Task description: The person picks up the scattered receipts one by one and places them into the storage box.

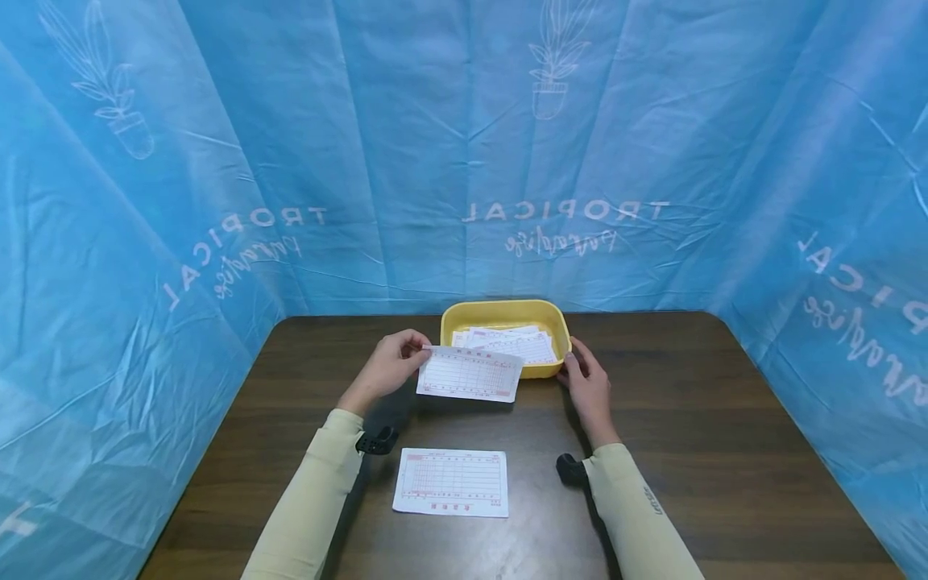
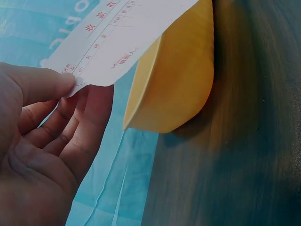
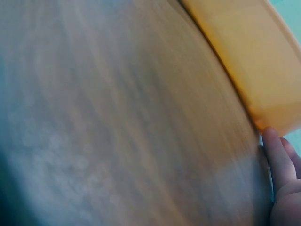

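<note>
My left hand [image 1: 392, 364] pinches a printed receipt slip [image 1: 470, 374] by its left corner, thumb on the front and fingers behind. In the left wrist view the thumb and fingers [image 2: 89, 122] show at the slip's corner. The slip hangs before a yellow plastic bin [image 1: 505, 311] and covers part of its front. More receipt slips [image 1: 532, 347] lie loosely inside the bin. At the bin's front right corner rests my right hand [image 1: 590, 388], its fingers fairly straight against the outer wall. The right wrist view shows the thumb [image 3: 276, 153] touching the bin's lower corner.
Another receipt slip [image 1: 451, 483] lies flat on the dark wooden table [image 1: 696, 451], between the forearms and closer to me. Blue printed curtains [image 1: 406, 145] hang behind the table and along both sides. The bin stands close to the table's far edge.
</note>
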### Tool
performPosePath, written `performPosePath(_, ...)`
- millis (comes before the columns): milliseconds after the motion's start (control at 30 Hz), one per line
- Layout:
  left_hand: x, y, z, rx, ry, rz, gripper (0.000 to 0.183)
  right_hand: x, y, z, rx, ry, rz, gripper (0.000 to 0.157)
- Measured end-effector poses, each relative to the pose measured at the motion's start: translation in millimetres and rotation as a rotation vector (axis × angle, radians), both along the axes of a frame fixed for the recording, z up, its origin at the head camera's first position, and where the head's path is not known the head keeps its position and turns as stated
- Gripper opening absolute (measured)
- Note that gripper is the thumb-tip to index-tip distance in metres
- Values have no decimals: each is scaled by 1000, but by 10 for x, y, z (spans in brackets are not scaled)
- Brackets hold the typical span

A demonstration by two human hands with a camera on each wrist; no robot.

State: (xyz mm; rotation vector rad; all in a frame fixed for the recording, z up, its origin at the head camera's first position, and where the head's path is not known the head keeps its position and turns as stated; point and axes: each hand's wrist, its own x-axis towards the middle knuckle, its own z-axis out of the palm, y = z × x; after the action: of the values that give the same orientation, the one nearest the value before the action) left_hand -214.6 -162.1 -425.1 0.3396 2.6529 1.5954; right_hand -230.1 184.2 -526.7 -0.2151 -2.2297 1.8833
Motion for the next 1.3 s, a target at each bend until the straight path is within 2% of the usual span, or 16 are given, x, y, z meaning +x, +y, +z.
performPosePath(433,-31,32,-24,34,9,17,8,7,0,25,-9,1,1,49)
performPosePath(600,-72,62,-43,27,19,42,9,11,0,37,-12,5,5,49)
performPosePath(767,-115,90,-55,59,31,52,8,13,-3,28,-18,0,5,48)
performPosePath(933,-163,126,-64,97,39,41,8,8,-3,28,-14,-4,6,47)
performPosePath(1300,-211,195,-71,113,12,37,12,29,12,37,-40,14,10,46)
